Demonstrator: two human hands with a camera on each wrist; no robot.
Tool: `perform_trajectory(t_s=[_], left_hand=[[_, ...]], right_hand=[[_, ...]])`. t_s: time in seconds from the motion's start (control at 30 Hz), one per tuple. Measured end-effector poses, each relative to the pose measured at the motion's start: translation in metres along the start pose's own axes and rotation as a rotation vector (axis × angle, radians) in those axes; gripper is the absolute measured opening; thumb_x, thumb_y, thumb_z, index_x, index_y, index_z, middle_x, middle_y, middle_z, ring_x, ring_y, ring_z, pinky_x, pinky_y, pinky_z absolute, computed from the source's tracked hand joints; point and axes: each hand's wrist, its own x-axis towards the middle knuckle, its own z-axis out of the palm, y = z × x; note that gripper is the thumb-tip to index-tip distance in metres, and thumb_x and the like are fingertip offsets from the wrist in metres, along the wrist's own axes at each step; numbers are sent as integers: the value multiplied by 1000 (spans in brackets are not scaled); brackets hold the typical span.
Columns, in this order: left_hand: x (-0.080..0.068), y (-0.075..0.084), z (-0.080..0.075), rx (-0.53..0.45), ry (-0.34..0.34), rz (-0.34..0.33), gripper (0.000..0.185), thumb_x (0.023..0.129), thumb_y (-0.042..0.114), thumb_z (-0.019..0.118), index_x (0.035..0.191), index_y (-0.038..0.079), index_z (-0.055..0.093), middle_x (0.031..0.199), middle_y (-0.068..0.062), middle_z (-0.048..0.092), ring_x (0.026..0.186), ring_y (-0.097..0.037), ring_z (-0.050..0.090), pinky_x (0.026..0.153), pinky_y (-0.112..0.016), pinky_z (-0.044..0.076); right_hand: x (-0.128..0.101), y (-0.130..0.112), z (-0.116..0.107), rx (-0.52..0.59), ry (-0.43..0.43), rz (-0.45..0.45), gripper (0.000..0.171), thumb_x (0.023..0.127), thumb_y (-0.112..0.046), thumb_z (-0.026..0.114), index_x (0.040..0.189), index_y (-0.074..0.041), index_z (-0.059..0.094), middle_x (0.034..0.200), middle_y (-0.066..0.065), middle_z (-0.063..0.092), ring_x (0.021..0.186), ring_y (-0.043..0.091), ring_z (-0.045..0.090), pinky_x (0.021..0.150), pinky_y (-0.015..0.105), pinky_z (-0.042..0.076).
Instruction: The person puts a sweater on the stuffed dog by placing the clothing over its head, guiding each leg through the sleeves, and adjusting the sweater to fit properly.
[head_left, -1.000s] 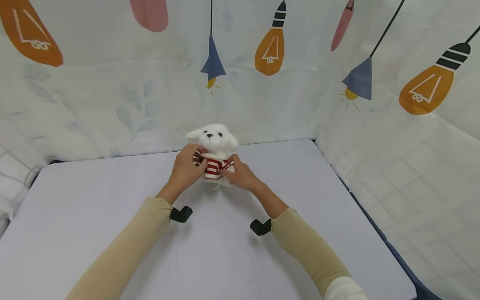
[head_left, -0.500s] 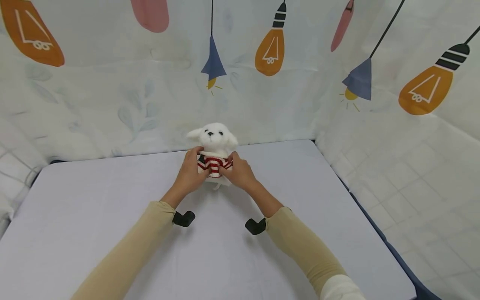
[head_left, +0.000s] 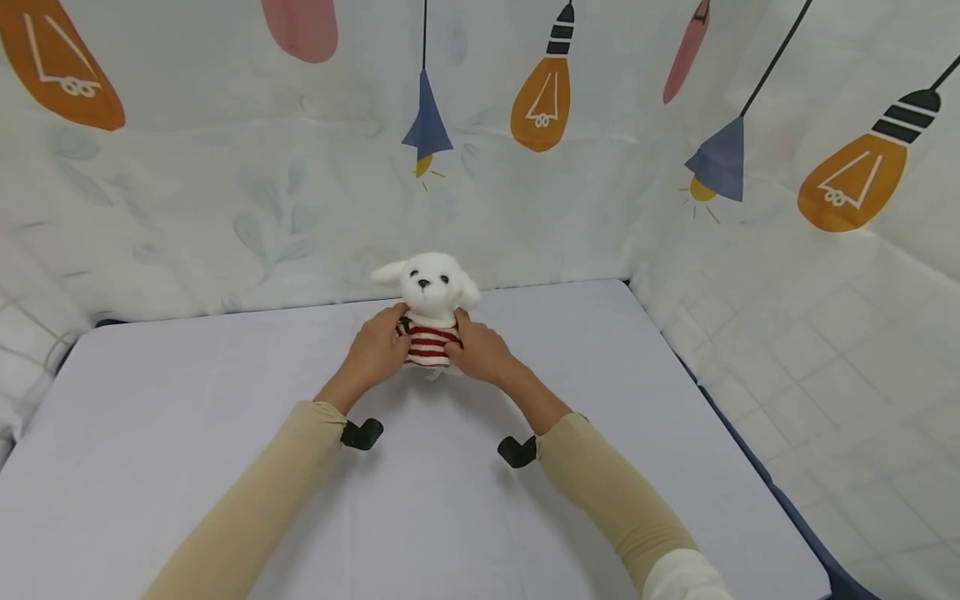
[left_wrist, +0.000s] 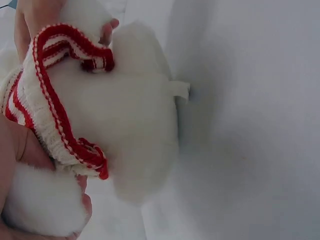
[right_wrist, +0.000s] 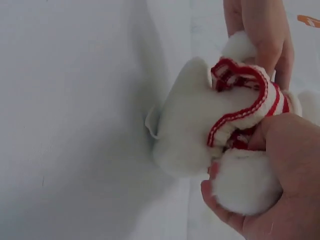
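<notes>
both hands close on the white plush dog (head_left: 431, 312) from either side. the left hand (head_left: 372, 353) has its fingers curled round the toy's flank, thumb against the red-and-white striped sweater (head_left: 429, 346); its grip is snug, with no gap showing. the right hand (head_left: 480, 353) mirrors it, fingers wrapped on the other flank, and the right wrist view shows that thumb pressing the sweater's hem (right_wrist: 235, 120) beside a fluffy paw (right_wrist: 245, 182). in the left wrist view the sweater (left_wrist: 45, 100) is bunched partway up the body, with the white belly bare below it.

the dog stands upright near the far middle of the pale bench (head_left: 187, 400), facing the person. just behind it hangs the lamp-print curtain (head_left: 300, 167), close to the toy's head. the bench's right edge (head_left: 720, 400) lies well apart from the hands, with bare surface to the left and toward the person.
</notes>
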Motion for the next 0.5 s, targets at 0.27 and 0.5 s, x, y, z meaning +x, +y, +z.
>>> perform_trajectory(t_s=[0.27, 0.5], left_hand=[[0, -2, 2, 38, -89, 1, 65, 95, 18, 49, 151, -2, 21, 140, -27, 40, 123, -41, 49, 100, -56, 43], [-1, 2, 7, 91, 29, -11, 70, 88, 16, 67, 145, -5, 31, 130, -28, 49, 113, -43, 56, 93, -54, 48]], right_hand=[[0, 9, 1, 2, -2, -45, 48, 95, -33, 55, 130, -6, 35, 95, 9, 64, 70, 16, 58, 54, 24, 44], [1, 2, 4, 12, 10, -14, 53, 96, -48, 54, 127, -8, 38, 95, 8, 66, 73, 16, 62, 56, 24, 45]])
